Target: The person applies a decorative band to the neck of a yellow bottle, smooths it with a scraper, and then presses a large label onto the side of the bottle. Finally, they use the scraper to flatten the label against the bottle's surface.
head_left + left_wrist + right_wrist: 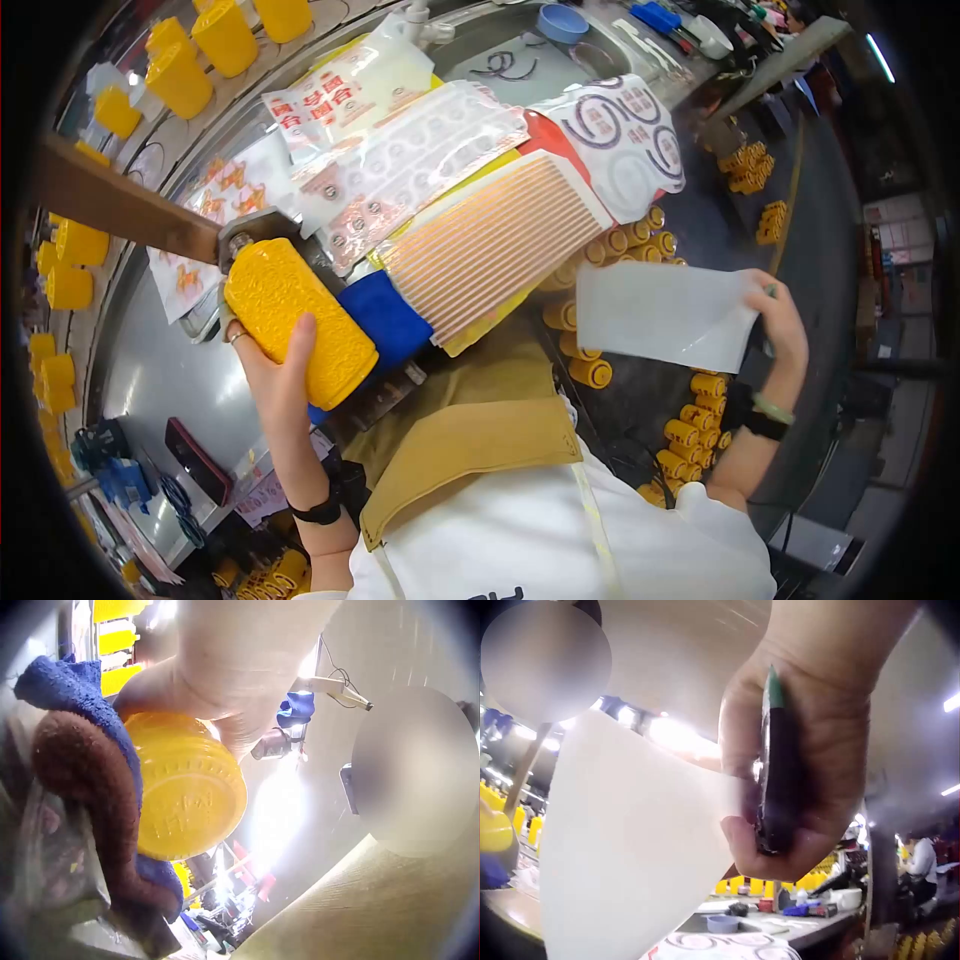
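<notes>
My left hand holds a yellow bottle with an embossed surface, thumb on its upper face and fingers along the far side. The bottle lies tilted, its neck end against a metal fitting below a brown bar. In the left wrist view the round base of the bottle faces the camera. My right hand, out to the right, pinches a translucent white sheet by its edge. A dark slim tool with a green tip is tucked in that palm; its kind cannot be told.
A blue cloth lies beside the bottle. Printed transfer sheets and a striped orange sheet cover the bench ahead. Yellow bottles line the left ledge; more stand low at right. A blue bowl sits at the back.
</notes>
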The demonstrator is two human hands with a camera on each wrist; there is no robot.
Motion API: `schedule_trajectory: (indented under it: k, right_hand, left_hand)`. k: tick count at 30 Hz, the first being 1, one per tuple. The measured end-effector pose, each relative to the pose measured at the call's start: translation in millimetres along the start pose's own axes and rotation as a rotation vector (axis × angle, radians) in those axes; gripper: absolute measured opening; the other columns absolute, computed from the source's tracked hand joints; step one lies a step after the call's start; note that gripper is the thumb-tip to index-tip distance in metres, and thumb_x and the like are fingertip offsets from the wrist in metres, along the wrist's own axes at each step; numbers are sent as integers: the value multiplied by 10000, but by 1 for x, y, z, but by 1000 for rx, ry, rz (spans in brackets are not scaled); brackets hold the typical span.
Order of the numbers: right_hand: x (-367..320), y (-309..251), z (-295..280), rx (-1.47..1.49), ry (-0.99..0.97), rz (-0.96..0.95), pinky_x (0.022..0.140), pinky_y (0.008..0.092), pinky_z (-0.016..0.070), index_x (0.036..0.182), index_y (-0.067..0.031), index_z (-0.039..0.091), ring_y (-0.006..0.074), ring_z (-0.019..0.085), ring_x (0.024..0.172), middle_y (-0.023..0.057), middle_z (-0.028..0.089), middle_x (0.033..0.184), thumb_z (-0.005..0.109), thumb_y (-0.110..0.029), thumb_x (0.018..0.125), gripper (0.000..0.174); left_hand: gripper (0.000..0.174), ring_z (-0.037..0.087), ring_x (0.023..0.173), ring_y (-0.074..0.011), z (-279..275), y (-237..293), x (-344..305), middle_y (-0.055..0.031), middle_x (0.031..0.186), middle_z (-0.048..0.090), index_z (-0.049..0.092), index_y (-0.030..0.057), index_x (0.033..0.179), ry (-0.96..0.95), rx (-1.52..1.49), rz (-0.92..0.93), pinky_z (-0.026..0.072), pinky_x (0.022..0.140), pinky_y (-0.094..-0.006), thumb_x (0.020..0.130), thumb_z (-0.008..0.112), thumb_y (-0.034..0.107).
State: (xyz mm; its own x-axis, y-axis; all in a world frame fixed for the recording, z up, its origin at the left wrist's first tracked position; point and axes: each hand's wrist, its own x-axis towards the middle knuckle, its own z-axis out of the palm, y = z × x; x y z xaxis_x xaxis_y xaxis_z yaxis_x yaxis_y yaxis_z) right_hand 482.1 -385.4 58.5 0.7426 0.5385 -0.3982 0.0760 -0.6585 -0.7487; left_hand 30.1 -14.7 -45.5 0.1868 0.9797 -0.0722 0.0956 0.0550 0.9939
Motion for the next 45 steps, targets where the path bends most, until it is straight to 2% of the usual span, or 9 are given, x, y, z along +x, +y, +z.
schedule_trajectory:
  k: [7, 11, 15, 19, 25, 29, 33, 38, 45]
  right_hand:
    - [98, 100, 122, 157, -1, 164, 887, 301, 501, 1246, 40, 676, 164, 650, 990, 58, 729, 1065, 572, -9, 839, 423]
    - [181, 148, 179, 540, 204, -22, 911, 311, 493, 1347, 12, 612, 171, 640, 970, 72, 694, 1169, 647, -242, 991, 439]
    - [191, 145, 195, 360, 253, 64, 616, 274, 524, 1352, -22, 590, 181, 648, 751, 71, 668, 999, 705, -375, 973, 530]
    - [203, 171, 141, 170, 741, -213, 994, 348, 479, 1289, 14, 618, 211, 618, 1123, 119, 676, 1216, 637, -266, 1034, 379]
    - [144, -82, 167, -60, 405, -712, 847, 308, 490, 1115, 9, 689, 146, 626, 923, 48, 697, 992, 647, -119, 1000, 178]
    - [148, -202, 240, -274, -110, -871, 852, 350, 507, 1143, -7, 710, 263, 663, 926, 140, 713, 1040, 658, -70, 945, 215]
    - [210, -240, 332, -641, -312, -1073, 906, 404, 512, 1212, -22, 688, 338, 658, 1008, 169, 704, 1160, 655, -80, 941, 280]
    - [273, -272, 419, -835, -312, -1272, 1058, 433, 486, 1352, -84, 634, 352, 607, 1207, 131, 606, 1437, 563, -41, 918, 443]
    - [268, -290, 407, -1189, -374, -1143, 1057, 420, 488, 1404, -110, 600, 326, 590, 1237, 78, 594, 1459, 545, -34, 908, 505]
  left_hand:
    - [701, 600, 1171, -221, 1, 0, 0, -136, 1326, 576, 340, 4, 1507, 32, 48, -6, 490, 1006, -352, 948, 740, 139]
    - [685, 611, 1163, -224, 1, 10, -3, -136, 1312, 589, 347, 11, 1510, 36, 66, -22, 499, 1002, -358, 948, 727, 110]
    - [721, 610, 1169, -229, 8, 18, -6, -144, 1341, 568, 322, 14, 1522, 30, 44, -50, 512, 995, -361, 929, 728, 81]
    - [742, 627, 1142, -229, 11, 22, -7, -143, 1291, 582, 288, 28, 1484, 20, -86, -87, 544, 960, -369, 903, 749, 30]
    - [749, 657, 1101, -236, 10, 24, -4, -142, 1258, 597, 284, 14, 1476, -66, -117, -91, 560, 948, -381, 896, 759, 30]
    - [877, 631, 1165, -245, 10, 26, -3, -153, 1314, 558, 163, 25, 1545, -111, -174, -72, 549, 982, -402, 891, 747, 11]
    - [1006, 612, 1205, -247, 10, 25, -3, -156, 1358, 530, 36, 72, 1601, -108, -227, -82, 539, 1002, -408, 886, 740, 2]
    - [751, 634, 1176, -243, 4, 31, -2, -171, 1323, 560, 279, -12, 1432, -150, -122, -167, 542, 996, -392, 882, 783, 72]
    - [750, 641, 1158, -241, 3, 29, -1, -163, 1282, 575, 290, -10, 1426, -163, -158, -147, 545, 986, -393, 880, 794, 96]
